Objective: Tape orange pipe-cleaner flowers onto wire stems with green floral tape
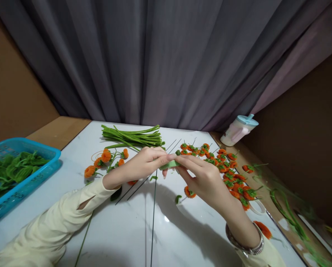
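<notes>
Over the middle of the white tabletop, my left hand and my right hand meet with fingers pinched. Between them is a pale green roll of tape, partly covered by the fingers. A dark green fuzzy tip shows just above it; whether it is held too, I cannot tell. Left of my hands lie orange fuzzy fruits on a green branch. Many orange fuzzy pieces with green tops are spread to the right. A single orange piece lies below my right hand.
A bundle of green fuzzy stems lies at the back. On the left stands a blue basket with green leaves. Thin dark wires cross the table. At right are a white ring and a blue-lidded cup.
</notes>
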